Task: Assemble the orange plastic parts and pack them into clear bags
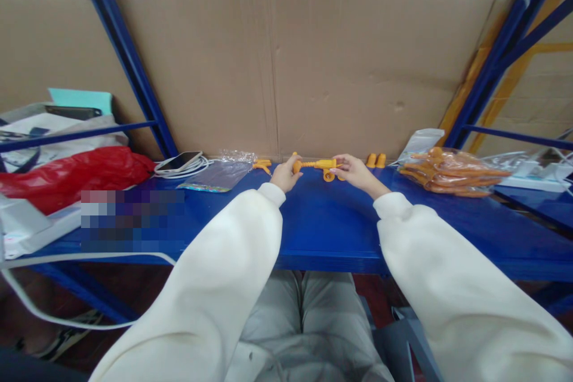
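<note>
My left hand (285, 175) is closed around the rounded end of an orange plastic piece (308, 164) with a ribbed, spiral-looking neck. The neck runs right to a yellow-orange body (326, 163), and whether the two are joined I cannot tell. My right hand (356, 173) pinches the right end of that body, its fingers partly hiding it. Round orange wheels (329, 175) show just below the body. Beside my left hand lies a small orange branched piece (262, 165), and two orange cone-shaped pieces (376, 160) stand beyond my right hand.
A bag of orange parts (452, 173) lies on the blue table (331, 227) at right, near a white power strip (535, 182). At left are a clear plastic bag (219, 174), a phone (181, 160) on a coiled cable and a red bag (80, 176). Cardboard (358, 71) walls the back.
</note>
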The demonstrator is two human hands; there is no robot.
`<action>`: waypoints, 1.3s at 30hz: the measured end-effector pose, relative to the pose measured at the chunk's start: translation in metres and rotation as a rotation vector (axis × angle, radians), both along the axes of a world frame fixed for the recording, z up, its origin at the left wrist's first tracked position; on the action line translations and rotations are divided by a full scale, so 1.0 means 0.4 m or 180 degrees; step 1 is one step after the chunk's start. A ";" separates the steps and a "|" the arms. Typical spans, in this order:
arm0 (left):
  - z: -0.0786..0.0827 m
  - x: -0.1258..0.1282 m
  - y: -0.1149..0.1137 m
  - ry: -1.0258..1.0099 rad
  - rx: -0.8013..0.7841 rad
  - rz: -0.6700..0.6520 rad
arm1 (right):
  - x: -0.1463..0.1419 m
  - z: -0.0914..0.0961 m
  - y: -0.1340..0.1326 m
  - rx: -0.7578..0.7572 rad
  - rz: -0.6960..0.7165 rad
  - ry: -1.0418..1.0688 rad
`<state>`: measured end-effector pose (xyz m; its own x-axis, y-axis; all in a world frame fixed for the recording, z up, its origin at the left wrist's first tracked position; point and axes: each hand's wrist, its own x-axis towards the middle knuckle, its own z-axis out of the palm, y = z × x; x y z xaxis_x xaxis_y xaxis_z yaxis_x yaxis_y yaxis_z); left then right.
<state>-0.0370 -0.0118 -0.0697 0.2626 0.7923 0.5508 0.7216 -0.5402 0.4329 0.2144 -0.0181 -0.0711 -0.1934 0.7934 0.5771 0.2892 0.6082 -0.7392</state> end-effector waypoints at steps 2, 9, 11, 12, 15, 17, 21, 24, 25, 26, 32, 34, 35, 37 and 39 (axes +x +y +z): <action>0.000 -0.001 0.001 -0.0031 0.0029 -0.0017 | -0.003 0.011 -0.014 -0.0179 0.0063 0.0059; 0.003 0.004 -0.005 0.0052 0.0144 -0.0013 | -0.020 0.038 -0.058 -0.0801 -0.0106 0.0171; 0.004 0.006 -0.008 0.0054 0.0209 -0.0033 | -0.025 0.040 -0.062 -0.0931 -0.0128 0.0245; 0.004 0.007 -0.009 0.0043 0.0239 -0.0042 | -0.027 0.040 -0.064 -0.0977 -0.0119 0.0277; 0.005 0.008 -0.013 0.0018 0.0289 -0.0075 | -0.035 0.043 -0.069 -0.1090 -0.0124 0.0382; 0.004 0.008 -0.014 0.0025 0.0297 -0.0097 | -0.038 0.043 -0.073 -0.1174 -0.0121 0.0480; 0.002 0.003 -0.013 0.0029 0.0312 -0.0111 | -0.036 0.039 -0.075 -0.1285 0.0083 0.0583; 0.003 0.001 -0.014 0.0010 0.0349 -0.0098 | -0.031 0.033 -0.073 -0.1280 0.0176 0.0610; 0.004 0.000 -0.015 0.0013 0.0349 -0.0093 | -0.031 0.032 -0.073 -0.1271 0.0174 0.0606; 0.005 0.000 -0.017 0.0020 0.0343 -0.0092 | -0.031 0.032 -0.074 -0.1266 0.0161 0.0587; 0.009 0.003 -0.023 0.0049 0.0323 -0.0159 | -0.041 0.048 -0.088 -0.1431 -0.0070 0.0419; 0.006 0.002 -0.018 0.0044 0.0351 -0.0191 | -0.042 0.050 -0.090 -0.1435 -0.0089 0.0419; 0.004 0.002 -0.015 0.0038 0.0369 -0.0209 | -0.041 0.050 -0.089 -0.1418 -0.0085 0.0424; 0.001 0.001 -0.010 0.0034 0.0392 -0.0245 | -0.039 0.048 -0.087 -0.1384 -0.0101 0.0435; -0.001 0.000 -0.007 0.0039 0.0390 -0.0266 | -0.038 0.046 -0.084 -0.1358 -0.0139 0.0423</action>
